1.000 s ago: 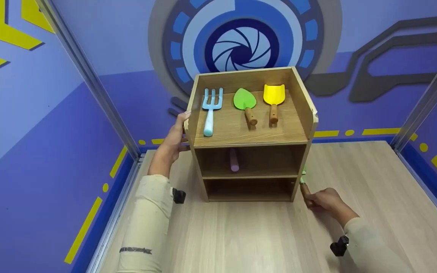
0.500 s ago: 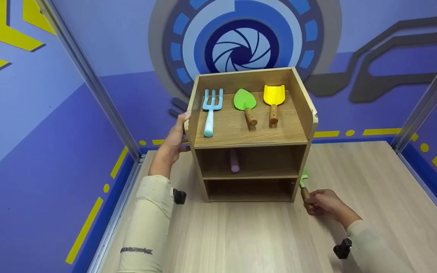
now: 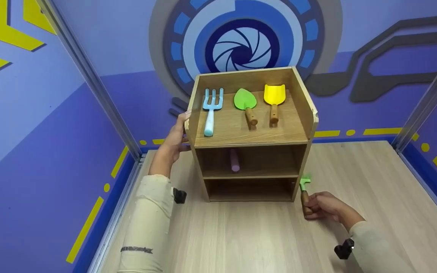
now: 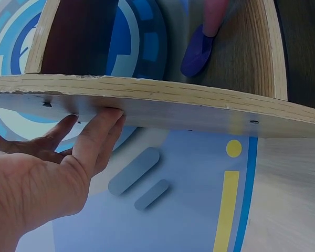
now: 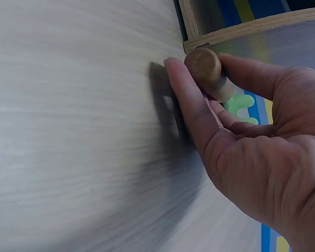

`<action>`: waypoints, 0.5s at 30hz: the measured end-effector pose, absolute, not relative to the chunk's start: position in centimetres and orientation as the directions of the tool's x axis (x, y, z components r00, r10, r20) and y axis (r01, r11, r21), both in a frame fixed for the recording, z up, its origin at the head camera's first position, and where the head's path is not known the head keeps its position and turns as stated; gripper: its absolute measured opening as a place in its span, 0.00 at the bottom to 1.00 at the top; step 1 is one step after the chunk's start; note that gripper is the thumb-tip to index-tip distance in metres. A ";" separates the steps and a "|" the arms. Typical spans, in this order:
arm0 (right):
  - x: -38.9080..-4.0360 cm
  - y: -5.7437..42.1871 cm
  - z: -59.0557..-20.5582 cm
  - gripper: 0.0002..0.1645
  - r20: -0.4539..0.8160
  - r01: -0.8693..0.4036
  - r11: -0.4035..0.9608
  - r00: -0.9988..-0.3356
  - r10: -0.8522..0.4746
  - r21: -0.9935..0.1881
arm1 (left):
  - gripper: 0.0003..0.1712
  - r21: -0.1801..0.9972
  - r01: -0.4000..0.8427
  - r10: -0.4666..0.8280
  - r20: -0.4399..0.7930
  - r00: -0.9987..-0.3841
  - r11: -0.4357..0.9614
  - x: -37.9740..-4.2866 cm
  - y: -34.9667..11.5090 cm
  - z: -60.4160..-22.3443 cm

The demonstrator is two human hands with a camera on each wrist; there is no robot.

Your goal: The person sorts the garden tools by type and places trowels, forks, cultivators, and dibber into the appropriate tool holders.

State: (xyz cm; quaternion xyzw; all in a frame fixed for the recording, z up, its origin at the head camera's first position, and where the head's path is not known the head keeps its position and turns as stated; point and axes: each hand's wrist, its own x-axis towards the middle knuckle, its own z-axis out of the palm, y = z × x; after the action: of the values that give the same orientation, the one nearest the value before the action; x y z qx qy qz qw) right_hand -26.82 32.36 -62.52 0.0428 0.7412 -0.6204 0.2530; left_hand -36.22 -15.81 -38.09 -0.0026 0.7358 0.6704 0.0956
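Observation:
My left hand point(image 3: 173, 138) touches the outer left side of a small wooden shelf point(image 3: 250, 143); in the left wrist view its extended fingers point(image 4: 97, 139) rest against the side panel. Low beside the shelf's right side, my right hand point(image 3: 328, 205) pinches the brown handle of a small green hand rake point(image 3: 304, 203). In the right wrist view, thumb and fingers hold the handle point(image 5: 203, 65), with green prongs point(image 5: 240, 103) partly visible beyond. On the top board lie a blue hand fork point(image 3: 210, 113), a green leaf-shaped trowel point(image 3: 245, 100) and a yellow shovel point(image 3: 274, 96).
A purple tool with a pink handle point(image 4: 214, 18) lies on the middle shelf, its handle end point(image 3: 234, 161) toward the front. The shelf stands on a light wood-grain table point(image 3: 249, 235). Blue patterned panels point(image 3: 127, 49) with metal posts enclose the back and sides.
My right hand has drawn the hand rake slightly toward me, and more of its green head shows beside the shelf. The left hand stays at the side panel.

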 end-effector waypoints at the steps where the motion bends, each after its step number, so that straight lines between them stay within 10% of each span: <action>1: -26.8 32.4 -62.5 0.20 -0.427 0.378 0.221 -0.868 -0.255 -0.899 | 0.47 0.986 -0.131 0.123 -0.143 -0.982 0.107 -36.2 -15.8 -38.1; 8: -26.7 32.6 -62.6 0.10 -0.408 0.367 0.189 -0.868 -0.284 -0.911 | 0.46 0.986 -0.123 0.126 -0.137 -0.983 0.113 -36.1 -15.9 -37.9; 15: -26.3 32.8 -62.5 0.22 -0.404 0.385 0.123 -0.881 -0.245 -0.914 | 0.46 0.985 -0.134 0.127 -0.148 -0.981 0.113 -36.2 -15.8 -38.0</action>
State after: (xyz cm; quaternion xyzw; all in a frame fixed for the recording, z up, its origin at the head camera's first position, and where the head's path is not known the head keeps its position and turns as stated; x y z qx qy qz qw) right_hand -26.31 32.78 -62.46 0.0496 0.7104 -0.6603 0.2385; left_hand -36.16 -15.79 -38.01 -0.0021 0.7395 0.6659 0.0980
